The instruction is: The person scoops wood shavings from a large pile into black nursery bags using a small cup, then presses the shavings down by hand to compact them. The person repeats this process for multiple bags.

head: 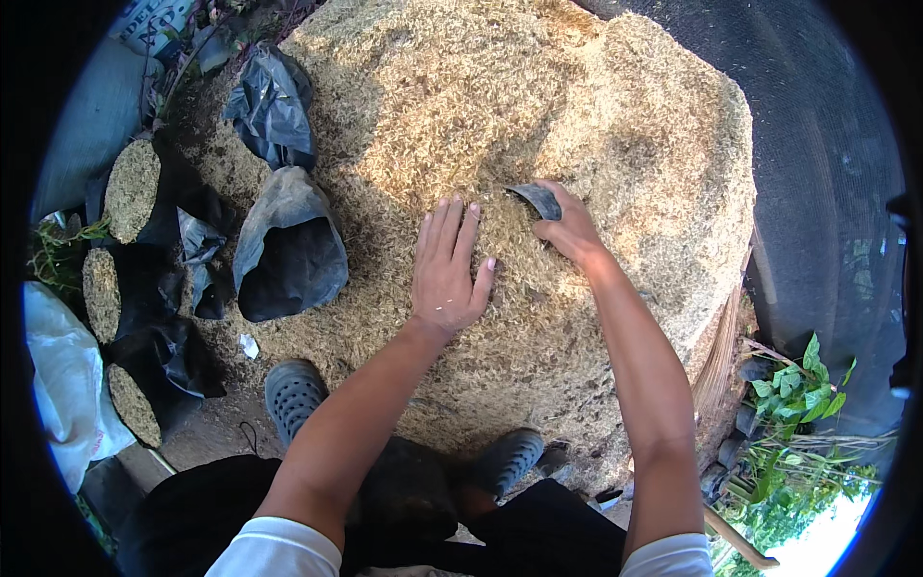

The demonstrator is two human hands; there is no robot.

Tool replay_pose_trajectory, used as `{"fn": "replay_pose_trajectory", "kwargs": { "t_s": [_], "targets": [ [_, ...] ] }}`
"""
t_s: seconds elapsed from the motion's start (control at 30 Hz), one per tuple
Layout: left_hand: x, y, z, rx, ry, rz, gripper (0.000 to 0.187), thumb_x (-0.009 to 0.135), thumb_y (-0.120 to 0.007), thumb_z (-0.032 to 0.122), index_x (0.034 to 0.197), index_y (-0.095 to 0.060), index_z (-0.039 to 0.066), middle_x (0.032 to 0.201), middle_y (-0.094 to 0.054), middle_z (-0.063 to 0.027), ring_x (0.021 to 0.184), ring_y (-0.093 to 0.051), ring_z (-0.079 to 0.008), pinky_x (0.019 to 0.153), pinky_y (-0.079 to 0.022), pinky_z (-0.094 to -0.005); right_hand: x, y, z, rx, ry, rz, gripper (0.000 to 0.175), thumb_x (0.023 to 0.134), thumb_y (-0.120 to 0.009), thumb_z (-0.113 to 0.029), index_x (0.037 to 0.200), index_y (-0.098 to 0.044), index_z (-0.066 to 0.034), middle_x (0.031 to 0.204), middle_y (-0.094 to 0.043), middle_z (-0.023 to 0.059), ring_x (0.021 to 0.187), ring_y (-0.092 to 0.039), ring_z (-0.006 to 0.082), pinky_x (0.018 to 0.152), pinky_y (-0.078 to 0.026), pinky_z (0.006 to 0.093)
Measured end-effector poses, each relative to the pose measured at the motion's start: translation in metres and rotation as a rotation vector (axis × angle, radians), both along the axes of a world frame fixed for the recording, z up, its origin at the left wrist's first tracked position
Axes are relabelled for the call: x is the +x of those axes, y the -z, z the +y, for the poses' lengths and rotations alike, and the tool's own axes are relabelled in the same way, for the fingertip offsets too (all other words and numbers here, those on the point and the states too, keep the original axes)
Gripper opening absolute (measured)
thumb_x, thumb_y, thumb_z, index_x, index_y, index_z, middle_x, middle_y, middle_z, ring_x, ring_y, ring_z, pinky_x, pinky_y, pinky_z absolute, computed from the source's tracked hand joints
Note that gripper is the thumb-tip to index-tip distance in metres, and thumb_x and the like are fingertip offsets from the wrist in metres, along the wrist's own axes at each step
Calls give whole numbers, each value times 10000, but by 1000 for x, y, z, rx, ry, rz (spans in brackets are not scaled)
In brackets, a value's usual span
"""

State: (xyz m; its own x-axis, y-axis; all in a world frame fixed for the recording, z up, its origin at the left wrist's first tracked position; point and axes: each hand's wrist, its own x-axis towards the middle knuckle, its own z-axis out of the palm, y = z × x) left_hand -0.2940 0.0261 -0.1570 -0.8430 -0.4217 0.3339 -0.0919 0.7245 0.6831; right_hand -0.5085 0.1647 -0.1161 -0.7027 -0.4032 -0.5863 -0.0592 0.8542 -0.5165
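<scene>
My left hand (451,267) lies palm down on a broad heap of rice husks (447,94), its fingers pointing away from me and the thumb spread to the right. To its right, my right hand (572,225) grips a curved piece of dark plastic (537,198) between thumb and fingers, just at the heap's surface. Left of my left hand, a black plastic grow bag (292,245) rests on its side with its wide mouth turned towards me. Its inside is in shadow. A crumpled black bag (270,104) lies beyond it.
Several husk-filled black bags (133,191) stand along the left, by a white sack (68,375). Dark netting (815,159) borders the heap at right, with leafy plants (804,389) below. My clogs (294,393) are at the heap's near edge.
</scene>
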Motion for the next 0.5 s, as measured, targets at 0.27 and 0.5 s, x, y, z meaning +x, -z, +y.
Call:
{"fn": "replay_pose_trajectory", "kwargs": {
  "t_s": [0.27, 0.5],
  "targets": [
    [3, 4, -2, 45, 14, 42, 746, 1052, -573, 300, 1714, -405, -3, 1763, -381, -304, 1666, -323, -483, 1390, -213, -610, -11, -14, 11, -167, 227, -271, 923, 929, -662, -128, 1787, -351, -263, 1843, -272, 250, 1702, -272, 456, 1383, -219, 673],
    [5, 7, -2, 34, 4, 13, 750, 1061, -563, 318, 1705, -397, -27, 1776, -366, -291, 1678, -311, -464, 1402, -202, -589, -10, -15, 19, -347, 423, -289, 967, 914, -631, -83, 1806, -296, -253, 1866, -171, 258, 1737, -133, 457, 1375, -142, 732]
  ]
}}
